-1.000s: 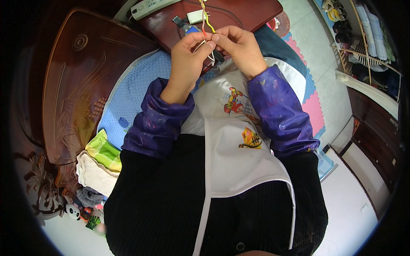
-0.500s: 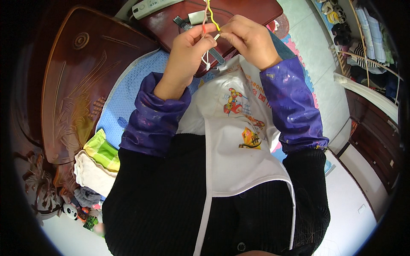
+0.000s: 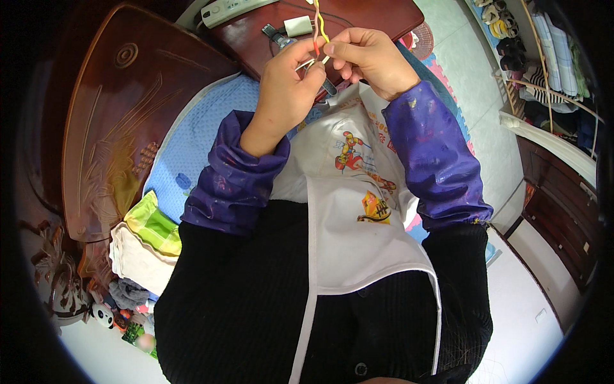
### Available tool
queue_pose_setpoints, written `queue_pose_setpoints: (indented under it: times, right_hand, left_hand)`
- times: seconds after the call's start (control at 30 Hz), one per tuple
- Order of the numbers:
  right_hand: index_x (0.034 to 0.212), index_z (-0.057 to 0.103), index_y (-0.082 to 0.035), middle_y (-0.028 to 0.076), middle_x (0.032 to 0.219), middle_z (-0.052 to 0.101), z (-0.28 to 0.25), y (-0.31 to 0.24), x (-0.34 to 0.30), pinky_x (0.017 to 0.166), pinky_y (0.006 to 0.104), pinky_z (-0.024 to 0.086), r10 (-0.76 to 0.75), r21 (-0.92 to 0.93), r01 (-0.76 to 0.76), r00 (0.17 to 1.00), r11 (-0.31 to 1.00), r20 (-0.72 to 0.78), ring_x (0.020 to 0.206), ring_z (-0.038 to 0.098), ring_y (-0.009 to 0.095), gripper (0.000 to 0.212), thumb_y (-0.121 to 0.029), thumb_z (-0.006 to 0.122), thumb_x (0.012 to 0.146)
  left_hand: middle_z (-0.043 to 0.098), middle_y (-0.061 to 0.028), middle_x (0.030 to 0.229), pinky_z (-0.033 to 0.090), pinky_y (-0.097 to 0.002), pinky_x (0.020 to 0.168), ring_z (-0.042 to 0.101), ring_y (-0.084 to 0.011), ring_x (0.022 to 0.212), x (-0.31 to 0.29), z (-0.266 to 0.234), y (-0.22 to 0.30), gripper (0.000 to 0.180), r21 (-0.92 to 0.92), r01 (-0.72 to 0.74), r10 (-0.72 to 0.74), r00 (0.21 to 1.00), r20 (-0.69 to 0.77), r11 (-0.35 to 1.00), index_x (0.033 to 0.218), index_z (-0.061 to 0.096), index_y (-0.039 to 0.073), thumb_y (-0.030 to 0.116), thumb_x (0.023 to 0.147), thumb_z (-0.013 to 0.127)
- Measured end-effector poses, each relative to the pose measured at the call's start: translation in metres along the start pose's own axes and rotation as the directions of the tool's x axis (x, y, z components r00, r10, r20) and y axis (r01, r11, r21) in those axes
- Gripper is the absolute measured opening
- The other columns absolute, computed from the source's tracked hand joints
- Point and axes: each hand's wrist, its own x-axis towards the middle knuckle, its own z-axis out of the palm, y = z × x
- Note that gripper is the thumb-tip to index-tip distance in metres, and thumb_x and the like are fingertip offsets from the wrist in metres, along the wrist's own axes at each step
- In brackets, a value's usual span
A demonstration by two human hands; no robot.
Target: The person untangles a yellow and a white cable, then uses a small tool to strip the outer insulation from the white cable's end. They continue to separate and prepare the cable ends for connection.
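My left hand [image 3: 281,89] pinches a pink cord [image 3: 315,27] near its red lower part, with the thumb and index finger closed. Beside it a yellow cord [image 3: 322,29] runs down to the fingertips of my right hand [image 3: 374,61]. That hand's thumb and index finger press together on the yellow cord, while the other fingers curl loosely. Between the hands a thin white strand [image 3: 325,60] shows; its remainder is hidden by my left fingers. Both hands are above the edge of a red-brown table [image 3: 377,14], with a dark-strapped watch [image 3: 276,36] behind the left one.
On the table lie a white plug adapter [image 3: 299,25] and a white power strip [image 3: 225,11]. A carved wooden chair part [image 3: 115,128] stands left, by a blue quilted cloth [image 3: 198,128]. A white printed apron [image 3: 358,243] covers my front. Clothes hang on a rack [image 3: 543,64] at right.
My left hand has turned and lowered slightly, and the white loop that hung below it is out of sight. The right hand's lower fingers have loosened, and its pinch is slightly higher.
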Motion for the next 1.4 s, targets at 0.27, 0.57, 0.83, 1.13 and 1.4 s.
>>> queue_pose_setpoints:
  times: [0.27, 0.57, 0.83, 1.13, 1.4]
  right_hand:
    - [0.089, 0.061, -0.002, 0.001, 0.070, 0.059, -0.007, 0.001, -0.001, 0.052, 0.0190, 0.045, 0.035, -0.002, -0.035, 0.996, 0.999, 0.085, 0.057, 0.054, 0.007, 0.019, -0.019, 0.064, 0.080]
    - [0.086, 0.061, -0.002, 0.002, 0.067, 0.060, -0.007, -0.002, -0.005, 0.051, 0.0207, 0.044, -0.217, -0.247, 0.230, 0.973, 0.941, 0.078, 0.058, 0.055, 0.007, 0.014, -0.016, 0.060, 0.084]
    - [0.084, 0.060, -0.002, 0.011, 0.072, 0.060, -0.014, -0.003, -0.008, 0.058, 0.0317, 0.047, -0.675, -0.738, 0.588, 0.694, 0.332, 0.249, 0.064, 0.059, 0.026, 0.010, -0.011, 0.062, 0.079]
    - [0.086, 0.059, -0.003, 0.009, 0.077, 0.060, -0.010, -0.007, -0.008, 0.058, 0.0317, 0.047, -0.732, -0.759, 0.650, 0.538, 0.046, 0.417, 0.067, 0.059, 0.025, 0.010, -0.004, 0.062, 0.076]
    - [0.085, 0.057, -0.007, 0.003, 0.072, 0.055, -0.009, -0.012, -0.006, 0.058, 0.0311, 0.046, -0.712, -0.751, 0.500, 0.322, -0.432, 0.624, 0.066, 0.058, 0.022, 0.014, -0.015, 0.061, 0.074]
  left_hand:
    - [0.053, 0.0042, 0.074, 0.034, -0.0153, 0.055, 0.043, -0.0007, 0.062, -0.001, -0.005, 0.012, 0.033, -0.057, 0.108, -0.104, 0.993, 0.062, 0.993, 0.111, 0.056, -0.003, -0.002, 0.079, 0.052]
    - [0.045, 0.0058, 0.064, 0.027, -0.0171, 0.049, 0.037, -0.0013, 0.056, 0.011, -0.015, 0.026, 0.023, -0.553, 0.434, -0.364, 0.900, 0.238, 0.711, 0.099, 0.059, -0.001, 0.011, 0.079, 0.057]
    - [0.040, 0.0059, 0.056, 0.024, -0.0203, 0.043, 0.032, -0.0023, 0.047, 0.016, -0.001, 0.039, 0.023, -0.393, 0.365, -0.321, 0.931, 0.177, 0.844, 0.083, 0.060, 0.002, 0.024, 0.086, 0.054]
    - [0.050, 0.0000, 0.060, 0.030, -0.0180, 0.041, 0.040, -0.0052, 0.045, 0.020, -0.001, 0.045, 0.022, -0.427, 0.394, -0.380, 0.917, 0.121, 0.814, 0.086, 0.056, 0.002, 0.022, 0.089, 0.048]
    - [0.052, -0.0014, 0.062, 0.031, -0.0175, 0.038, 0.044, -0.0049, 0.045, 0.031, -0.017, 0.022, 0.015, -0.548, 0.496, -0.348, 0.867, 0.357, 0.673, 0.080, 0.052, 0.004, 0.018, 0.085, 0.057]
